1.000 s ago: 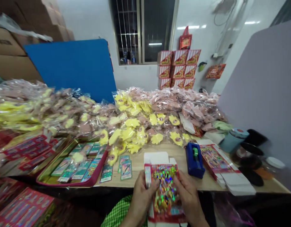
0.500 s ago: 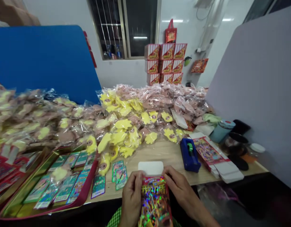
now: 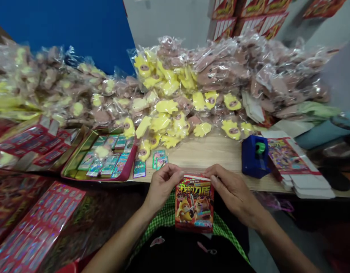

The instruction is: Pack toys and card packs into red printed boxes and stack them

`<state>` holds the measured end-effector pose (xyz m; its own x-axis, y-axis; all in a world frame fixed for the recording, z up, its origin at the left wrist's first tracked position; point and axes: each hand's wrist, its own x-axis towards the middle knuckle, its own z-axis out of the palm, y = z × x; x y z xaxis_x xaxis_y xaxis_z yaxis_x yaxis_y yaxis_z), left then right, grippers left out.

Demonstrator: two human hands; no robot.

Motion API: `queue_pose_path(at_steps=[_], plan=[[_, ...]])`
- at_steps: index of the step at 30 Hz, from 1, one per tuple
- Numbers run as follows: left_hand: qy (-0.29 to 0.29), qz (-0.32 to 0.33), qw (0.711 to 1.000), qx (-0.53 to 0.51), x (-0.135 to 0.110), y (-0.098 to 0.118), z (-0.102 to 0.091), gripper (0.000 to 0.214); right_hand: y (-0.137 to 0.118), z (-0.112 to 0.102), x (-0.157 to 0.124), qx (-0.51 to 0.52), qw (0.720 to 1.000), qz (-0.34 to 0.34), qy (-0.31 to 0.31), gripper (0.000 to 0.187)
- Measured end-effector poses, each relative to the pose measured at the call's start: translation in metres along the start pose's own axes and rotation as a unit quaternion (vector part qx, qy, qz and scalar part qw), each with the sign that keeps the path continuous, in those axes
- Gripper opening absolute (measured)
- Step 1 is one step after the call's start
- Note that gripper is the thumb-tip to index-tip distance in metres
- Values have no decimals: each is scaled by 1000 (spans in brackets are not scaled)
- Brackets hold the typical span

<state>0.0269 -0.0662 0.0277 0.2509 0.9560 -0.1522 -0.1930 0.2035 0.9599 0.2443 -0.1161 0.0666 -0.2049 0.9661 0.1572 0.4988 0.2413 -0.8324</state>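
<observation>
A red printed carton (image 3: 194,206) with cartoon figures and yellow lettering stands upright over my lap, below the table's front edge. At its top left corner, the fingers and thumb of my left hand (image 3: 160,189) pinch the edge. My right hand (image 3: 234,193) grips the top right corner the same way. Only a thin white strip of the top flap shows between the hands. Nearest to my left hand on the table are small teal cards (image 3: 159,159) and one purple-edged card (image 3: 139,169). To the right lies a blue tape dispenser (image 3: 254,156) with green tape core.
Bagged yellow toys (image 3: 166,123) and pinkish bagged toys (image 3: 220,72) are heaped along the back. A gold-lined tray (image 3: 68,170) with cards stands left. Flat printed cartons (image 3: 291,157) lie right, near a blue bottle (image 3: 325,131). Red sheets (image 3: 35,227) are at lower left.
The carton's white top flap stood up before and now lies folded down, with both hands at the top edge. The camera view has tilted downward and turned left.
</observation>
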Motion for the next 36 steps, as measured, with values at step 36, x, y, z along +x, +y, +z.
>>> queue_pose_path(at_steps=[36], plan=[[-64, 319, 924, 202, 19, 51, 2, 19, 5, -22, -17, 17, 978, 126, 168, 29]])
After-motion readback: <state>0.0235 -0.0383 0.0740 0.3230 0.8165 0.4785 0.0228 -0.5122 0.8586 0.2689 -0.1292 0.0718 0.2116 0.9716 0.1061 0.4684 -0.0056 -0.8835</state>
